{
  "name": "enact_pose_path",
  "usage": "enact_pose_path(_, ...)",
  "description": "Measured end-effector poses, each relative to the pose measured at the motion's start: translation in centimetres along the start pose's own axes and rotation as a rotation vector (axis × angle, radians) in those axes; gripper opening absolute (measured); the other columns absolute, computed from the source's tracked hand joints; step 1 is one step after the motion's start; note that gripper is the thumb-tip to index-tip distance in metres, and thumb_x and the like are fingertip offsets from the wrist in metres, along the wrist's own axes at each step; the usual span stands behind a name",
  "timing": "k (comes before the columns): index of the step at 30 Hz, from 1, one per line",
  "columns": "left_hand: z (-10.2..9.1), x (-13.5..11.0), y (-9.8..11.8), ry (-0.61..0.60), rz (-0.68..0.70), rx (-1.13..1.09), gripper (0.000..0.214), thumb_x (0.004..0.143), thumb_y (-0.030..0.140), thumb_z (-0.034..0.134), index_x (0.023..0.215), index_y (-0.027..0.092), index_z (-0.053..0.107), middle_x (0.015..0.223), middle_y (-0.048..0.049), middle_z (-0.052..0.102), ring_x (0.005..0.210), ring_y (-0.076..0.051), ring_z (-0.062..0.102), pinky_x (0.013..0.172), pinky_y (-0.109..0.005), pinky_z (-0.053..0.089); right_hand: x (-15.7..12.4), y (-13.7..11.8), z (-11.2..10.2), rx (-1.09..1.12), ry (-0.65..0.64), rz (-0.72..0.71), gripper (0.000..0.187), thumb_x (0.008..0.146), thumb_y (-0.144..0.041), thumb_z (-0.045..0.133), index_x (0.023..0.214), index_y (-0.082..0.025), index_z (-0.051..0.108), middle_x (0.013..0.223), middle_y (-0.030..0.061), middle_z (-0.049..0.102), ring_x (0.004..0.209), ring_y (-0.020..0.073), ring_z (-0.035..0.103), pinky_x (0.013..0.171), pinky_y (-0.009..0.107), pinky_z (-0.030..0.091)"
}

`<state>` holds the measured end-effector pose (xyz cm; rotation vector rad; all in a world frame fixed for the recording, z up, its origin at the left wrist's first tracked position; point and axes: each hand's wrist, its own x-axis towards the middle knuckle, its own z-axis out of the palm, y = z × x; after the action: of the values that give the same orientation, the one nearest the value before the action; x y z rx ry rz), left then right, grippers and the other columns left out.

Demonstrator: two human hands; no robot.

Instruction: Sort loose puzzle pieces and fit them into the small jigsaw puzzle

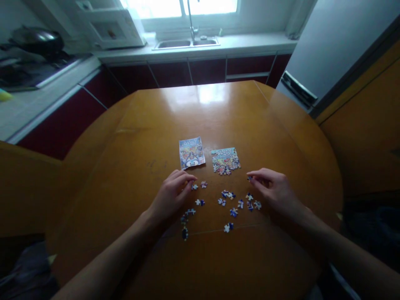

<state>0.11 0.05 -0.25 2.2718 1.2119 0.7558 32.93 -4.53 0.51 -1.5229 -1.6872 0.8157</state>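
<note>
A partly assembled jigsaw puzzle (225,160) lies on the round wooden table (140,137), with a small printed reference picture (191,152) to its left. Several loose puzzle pieces (231,204) are scattered in front of them. My right hand (275,189) pinches a small puzzle piece (249,178) between thumb and fingertips, just right of the assembled part. My left hand (171,196) rests on the table with fingers curled, its fingertips touching a loose piece (194,187) below the reference picture.
Beyond the table runs a kitchen counter with a sink (186,43) and tap under a bright window. A stove with a dark pan (36,41) is at the far left. A fridge (328,50) and wooden cabinet (365,112) stand on the right.
</note>
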Motion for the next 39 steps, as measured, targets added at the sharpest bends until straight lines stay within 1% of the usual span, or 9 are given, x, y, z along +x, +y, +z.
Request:
enact_pose_path(3,-0.1,0.0,0.1,-0.006,0.008,-0.007,0.015,0.096,0.021,0.052,0.100,0.019,0.066,0.092,-0.0056,0.066,0.090,-0.018,0.059,0.081,-0.034,0.050,1.0,-0.4,0.2,0.067,0.008,0.036,0.017,0.085,-0.030,0.068,0.095,-0.019,0.075,0.090,0.0082,0.075,0.080,0.0215,0.069,0.072,0.037,0.056)
enact_pose_path(8,-0.1,0.0,-0.1,-0.005,-0.001,-0.001,0.014,0.095,0.020,0.053,0.099,0.019,0.067,0.093,-0.0055,0.066,0.089,-0.018,0.059,0.080,-0.034,0.050,2.1,-1.0,0.4,0.144,-0.061,0.056,0.021,0.083,-0.030,0.069,0.099,-0.018,0.076,0.094,0.0095,0.077,0.083,0.0225,0.072,0.076,0.041,0.060)
enact_pose_path(12,-0.1,-0.1,-0.4,-0.019,-0.010,0.006,0.015,0.096,0.020,0.052,0.101,0.019,0.066,0.094,-0.0055,0.066,0.090,-0.018,0.059,0.081,-0.033,0.050,2.3,-0.7,0.4,0.156,-0.081,0.072,0.023,0.083,-0.031,0.068,0.101,-0.019,0.076,0.096,0.0102,0.077,0.084,0.0229,0.072,0.075,0.042,0.060)
enact_pose_path(15,-0.1,-0.1,-0.5,-0.027,-0.014,0.016,0.016,0.096,0.021,0.051,0.101,0.020,0.067,0.095,-0.0054,0.066,0.091,-0.018,0.059,0.082,-0.032,0.049,2.1,0.2,0.3,0.096,-0.094,0.054,0.021,0.086,-0.030,0.066,0.101,-0.019,0.076,0.096,0.0093,0.075,0.086,0.0223,0.070,0.076,0.040,0.058)
enact_pose_path(19,-0.1,-0.2,-0.7,-0.030,-0.024,0.037,0.016,0.096,0.023,0.052,0.100,0.020,0.067,0.098,-0.0056,0.067,0.092,-0.018,0.060,0.082,-0.032,0.049,2.0,1.6,-0.7,-0.028,-0.152,-0.031,0.017,0.088,-0.029,0.066,0.099,-0.020,0.074,0.093,0.0067,0.071,0.082,0.0191,0.065,0.074,0.037,0.054)
enact_pose_path(23,-0.1,-0.1,-0.9,-0.038,-0.017,0.036,0.017,0.096,0.027,0.052,0.102,0.020,0.067,0.097,-0.0060,0.067,0.091,-0.019,0.061,0.082,-0.033,0.050,1.7,2.7,-1.8,-0.174,-0.171,-0.094,0.011,0.085,-0.025,0.069,0.094,-0.023,0.074,0.097,0.0063,0.067,0.093,0.0211,0.061,0.084,0.040,0.051)
enact_pose_path(26,-0.1,0.1,-0.9,-0.036,-0.015,0.034,0.018,0.096,0.028,0.052,0.100,0.020,0.067,0.096,-0.0064,0.067,0.090,-0.019,0.061,0.081,-0.033,0.050,1.4,3.1,-2.1,-0.218,-0.176,-0.104,0.011,0.084,-0.023,0.070,0.093,-0.025,0.075,0.097,0.0059,0.065,0.095,0.0219,0.059,0.085,0.040,0.050)
enact_pose_path(32,-0.2,0.2,-0.7,-0.029,-0.027,0.033,0.018,0.095,0.029,0.053,0.100,0.020,0.068,0.096,-0.0061,0.067,0.089,-0.019,0.061,0.081,-0.033,0.050,0.7,2.9,-2.2,-0.183,-0.146,-0.105,0.017,0.084,-0.021,0.069,0.100,-0.026,0.073,0.101,0.0058,0.065,0.099,0.0227,0.059,0.089,0.042,0.050)
enact_pose_path(39,-0.5,0.4,-0.1,0.014,-0.029,0.025,0.019,0.095,0.031,0.054,0.097,0.019,0.069,0.092,-0.0051,0.068,0.086,-0.019,0.062,0.077,-0.032,0.049,-2.1,1.3,-2.7,-0.223,-0.047,-0.073,0.011,0.088,-0.021,0.064,0.095,-0.023,0.072,0.100,0.0072,0.063,0.098,0.0232,0.058,0.088,0.041,0.049)
